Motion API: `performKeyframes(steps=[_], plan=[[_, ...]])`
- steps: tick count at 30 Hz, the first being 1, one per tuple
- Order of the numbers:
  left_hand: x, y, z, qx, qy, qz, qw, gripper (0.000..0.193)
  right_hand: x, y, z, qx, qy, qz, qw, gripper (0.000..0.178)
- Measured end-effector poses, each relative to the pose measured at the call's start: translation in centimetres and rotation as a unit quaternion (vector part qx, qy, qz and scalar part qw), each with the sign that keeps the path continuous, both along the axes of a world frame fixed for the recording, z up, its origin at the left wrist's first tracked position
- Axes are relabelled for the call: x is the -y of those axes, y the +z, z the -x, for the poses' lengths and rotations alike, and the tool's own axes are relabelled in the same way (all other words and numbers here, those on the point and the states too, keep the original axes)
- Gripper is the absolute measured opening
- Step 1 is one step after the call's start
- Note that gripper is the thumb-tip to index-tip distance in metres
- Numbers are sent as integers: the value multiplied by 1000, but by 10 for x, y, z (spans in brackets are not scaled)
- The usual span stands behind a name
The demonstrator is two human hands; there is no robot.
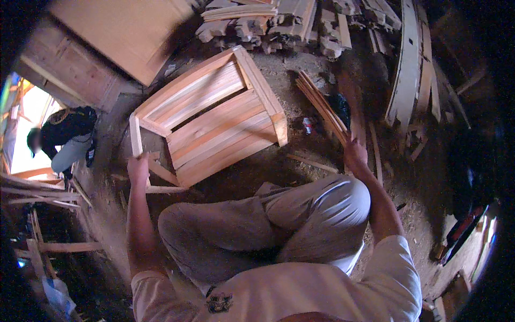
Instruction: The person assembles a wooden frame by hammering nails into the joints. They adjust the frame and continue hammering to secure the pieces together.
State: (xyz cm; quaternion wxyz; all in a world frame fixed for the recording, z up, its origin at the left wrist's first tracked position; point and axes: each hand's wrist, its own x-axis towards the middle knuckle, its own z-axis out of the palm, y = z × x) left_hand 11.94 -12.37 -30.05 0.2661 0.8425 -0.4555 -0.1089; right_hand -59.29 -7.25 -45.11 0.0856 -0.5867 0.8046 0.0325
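Observation:
In front of my crossed legs a slatted wooden furniture frame (222, 139) lies tilted on the dirt floor. It has thick edge rails, pale boards across it and a dark gap between two groups of boards. My left hand (138, 170) is closed around the lower end of a pale leg (136, 137) at the frame's left corner. Off to the right, my right hand (355, 155) grips the near end of a small bundle of thin wooden slats (322, 107). The slats point away from me, apart from the frame.
Stacked timber (279, 27) fills the far side. Long boards (410, 64) lean at the far right. A large brown panel (123, 32) stands at far left. Another person (70, 134) bends near the bright opening. A loose stick (313, 162) and a small red-and-white packet (307, 125) lie on the floor.

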Motion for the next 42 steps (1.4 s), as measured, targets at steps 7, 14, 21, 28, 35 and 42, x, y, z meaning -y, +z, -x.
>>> performKeyframes(steps=[7, 14, 21, 28, 35, 42], plan=[[-1, 3, 5, -36, -14, 1, 999, 46, -16, -10, 11, -5, 30, 82, 996, 63], [-5, 4, 7, 2, -27, 53, 998, 43, -21, 12, 3, -10, 77, 58, 995, 72], [12, -20, -20, -9, 8, -10, 1000, 52, -20, -6, 26, -89, 138, 31, 986, 60], [1, -3, -1, -4, -24, 4, 1000, 54, -30, 0, 39, -224, 285, -6, 932, 53], [5, -16, -21, 12, -8, -22, 1000, 54, -23, 14, 35, -234, 299, -36, 924, 54], [23, -13, 0, -53, -9, -13, 998, 50, -31, 28, 96, -91, 126, 24, 988, 33]])
